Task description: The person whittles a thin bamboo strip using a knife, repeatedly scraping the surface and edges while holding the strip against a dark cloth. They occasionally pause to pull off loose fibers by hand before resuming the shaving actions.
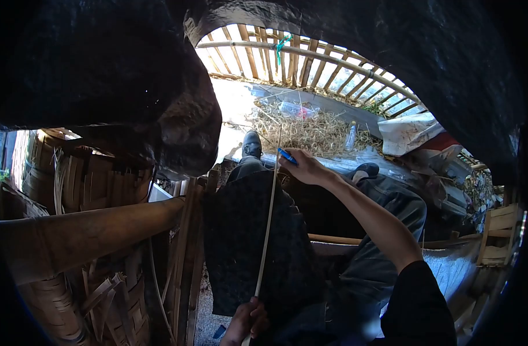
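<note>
A long, thin bamboo strip (268,226) runs up the middle of the view, over a dark cloth (235,242) spread on my thigh. Near the bottom, my left hand (247,322) is closed around the strip's lower part, fingers curled. Farther up, my right hand (305,167) is closed on a small blue-handled tool (287,155), held right at the strip. The tool's working end is too small to make out. Above my right hand, the strip's thin upper end reaches toward the shavings.
Curly shavings (310,130) lie on the ground ahead, with a clear plastic bottle (351,136) among them. A thick bamboo pole (96,233) and woven bamboo baskets (50,305) crowd the left. Black sheeting (391,40) hangs overhead, before a slatted bamboo fence (310,60).
</note>
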